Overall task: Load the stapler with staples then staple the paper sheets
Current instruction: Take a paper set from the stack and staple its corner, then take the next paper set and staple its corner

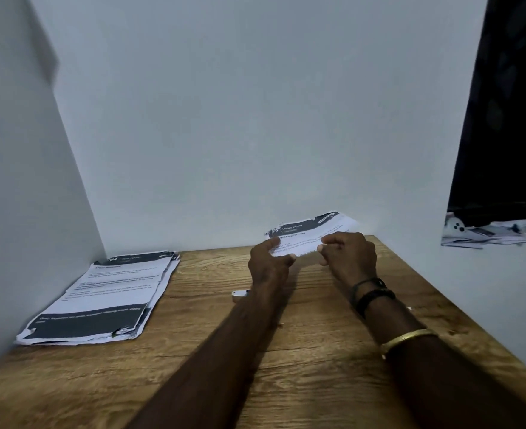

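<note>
My left hand [269,258] and my right hand [348,255] both pinch the near edge of a few printed paper sheets [309,232], held lifted off the wooden table near the back wall. A small pale object, perhaps the stapler [239,295], lies on the table and is mostly hidden behind my left forearm. A thicker stack of printed sheets [107,295] rests flat on the table at the left, against the side wall.
The wooden table [193,351] is boxed in by white walls at the back, left and right. At the upper right is a dark opening with a white object and papers [484,230] on a ledge.
</note>
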`<state>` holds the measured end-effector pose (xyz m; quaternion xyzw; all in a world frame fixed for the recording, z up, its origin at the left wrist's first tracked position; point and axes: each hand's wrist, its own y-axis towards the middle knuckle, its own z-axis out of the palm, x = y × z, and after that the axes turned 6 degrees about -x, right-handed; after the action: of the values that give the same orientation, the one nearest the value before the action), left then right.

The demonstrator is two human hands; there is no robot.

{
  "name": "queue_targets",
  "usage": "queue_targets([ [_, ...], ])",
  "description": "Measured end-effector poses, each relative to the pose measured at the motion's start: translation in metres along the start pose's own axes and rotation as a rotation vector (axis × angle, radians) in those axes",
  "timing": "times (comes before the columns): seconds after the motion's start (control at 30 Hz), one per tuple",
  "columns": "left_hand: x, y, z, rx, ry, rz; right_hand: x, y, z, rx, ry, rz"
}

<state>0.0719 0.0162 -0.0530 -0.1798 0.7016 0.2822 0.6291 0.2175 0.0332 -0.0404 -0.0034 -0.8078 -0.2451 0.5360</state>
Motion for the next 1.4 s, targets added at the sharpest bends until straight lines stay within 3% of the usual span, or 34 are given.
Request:
queue_targets([
  [0.4,0.001,0.000,0.078,0.045,0.211,-0.080,-0.048,0.040,-0.031,0.024,-0.194,0.137],
  [0.63,0.015,0.011,0.091,0.063,0.276,-0.103,-0.059,0.058,-0.022,0.090,-0.444,0.037],
  [0.9,0.009,0.018,0.095,0.098,0.597,0.014,-0.060,0.067,-0.011,0.152,-0.669,-0.020],
  [1.07,0.007,0.020,0.094,0.140,0.567,0.000,-0.059,0.063,-0.012,0.141,-0.658,-0.047],
  [1.23,0.004,0.010,0.082,0.122,0.395,0.096,-0.043,0.052,-0.010,0.058,-0.450,-0.098],
  [1.4,-0.004,-0.002,0.063,0.166,0.238,0.173,-0.017,0.032,0.002,0.108,-0.260,-0.138],
])
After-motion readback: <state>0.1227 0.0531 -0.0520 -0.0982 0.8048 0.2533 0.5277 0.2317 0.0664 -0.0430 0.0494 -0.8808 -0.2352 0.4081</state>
